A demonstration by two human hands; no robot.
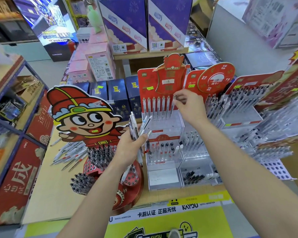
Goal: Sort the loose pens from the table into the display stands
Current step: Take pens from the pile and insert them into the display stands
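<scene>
Right hand (187, 107) pinching a pen (172, 107) over the stand (162, 125). If I miss the hole, the row (156, 107) topples. Left hand (129, 146) grips a loose bundle (136, 127) that might slip.

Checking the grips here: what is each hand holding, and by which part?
Left hand grips a bunch of pens around their middle; right hand pinches one pen by its top end.

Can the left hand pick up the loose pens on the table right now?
Probably not: the left hand grips a bundle of pens, so its fingers look too full to take any loose pens.
</scene>
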